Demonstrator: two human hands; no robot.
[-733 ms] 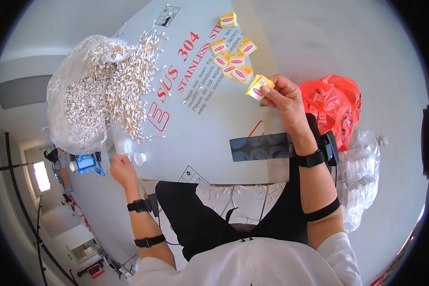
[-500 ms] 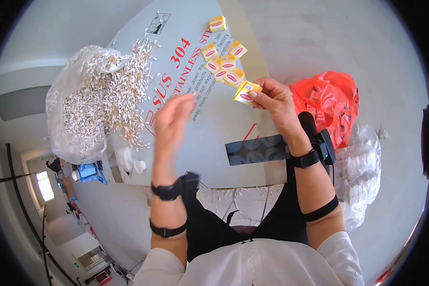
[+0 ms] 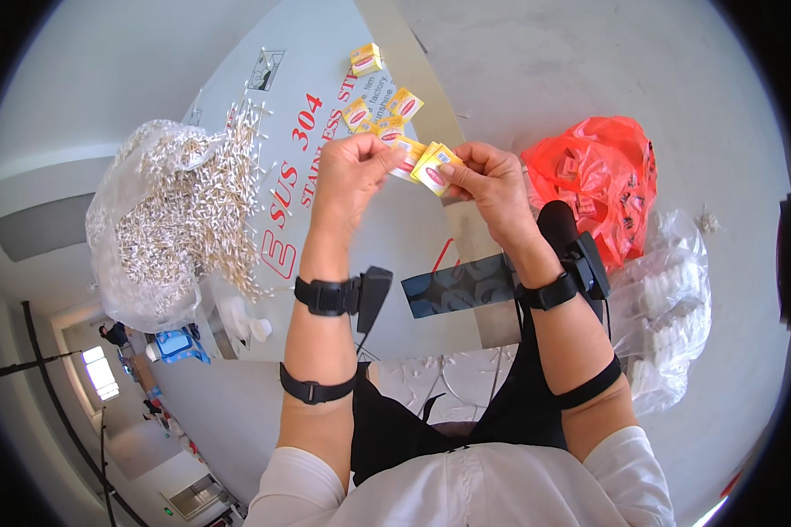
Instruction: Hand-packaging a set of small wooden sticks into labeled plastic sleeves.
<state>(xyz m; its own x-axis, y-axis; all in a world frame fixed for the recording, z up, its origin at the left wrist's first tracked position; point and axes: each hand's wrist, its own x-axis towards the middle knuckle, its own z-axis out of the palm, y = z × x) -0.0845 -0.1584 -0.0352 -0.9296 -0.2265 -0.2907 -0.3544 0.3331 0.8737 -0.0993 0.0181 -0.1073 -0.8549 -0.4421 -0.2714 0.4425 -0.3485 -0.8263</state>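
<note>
My right hand (image 3: 499, 186) is closed on a small fan of yellow-and-white printed cards (image 3: 432, 170), thumb on top. Opposite it, my left hand (image 3: 350, 180) pinches another yellow card (image 3: 407, 151) by its left edge, and that card meets the fan. Just beyond my hands, several loose cards (image 3: 405, 104) of the same kind lie spread on the table, partly hidden by my left fingers. Farther off sits a thicker stack of them (image 3: 366, 60).
Left on the printed table sheet (image 3: 325, 299), a clear plastic bag (image 3: 105, 220) spills a heap of cotton swabs (image 3: 228, 193). To the right are a red plastic bag (image 3: 589, 158) and a clear bag of white packs (image 3: 668, 307). A dark translucent strip (image 3: 457, 287) lies near my right wrist.
My left hand, blurred and apart before, has come up to the cards and now pinches one. The cards in my right hand have fanned out, and fewer loose cards show on the table.
</note>
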